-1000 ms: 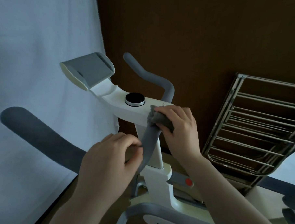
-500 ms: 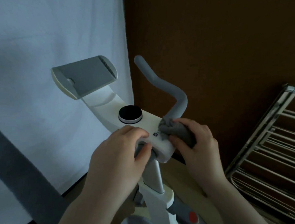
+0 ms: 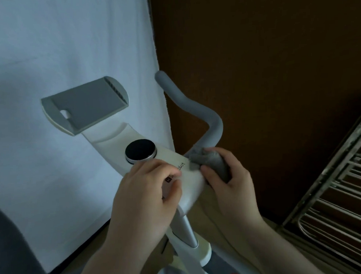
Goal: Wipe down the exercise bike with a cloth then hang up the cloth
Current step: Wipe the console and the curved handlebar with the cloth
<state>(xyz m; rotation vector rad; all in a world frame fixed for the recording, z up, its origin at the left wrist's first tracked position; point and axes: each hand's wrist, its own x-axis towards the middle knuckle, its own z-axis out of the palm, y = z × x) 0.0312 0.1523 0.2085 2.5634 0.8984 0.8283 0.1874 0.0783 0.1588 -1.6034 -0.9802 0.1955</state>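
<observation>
The bike (image 3: 190, 184) body is smooth white plastic, faintly glossy; its handlebar (image 3: 197, 109) wears matt grey foam. The cloth (image 3: 212, 162) is soft grey fabric — the knob (image 3: 140, 152) matt black, ringed in shiny metal. The rack (image 3: 333, 200) is metal.

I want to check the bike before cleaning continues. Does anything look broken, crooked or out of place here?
Nothing stands out. The bike looks whole, its knob sits flat, and the right hand holds the cloth at the handlebar base. The left hand grips the console edge.
</observation>
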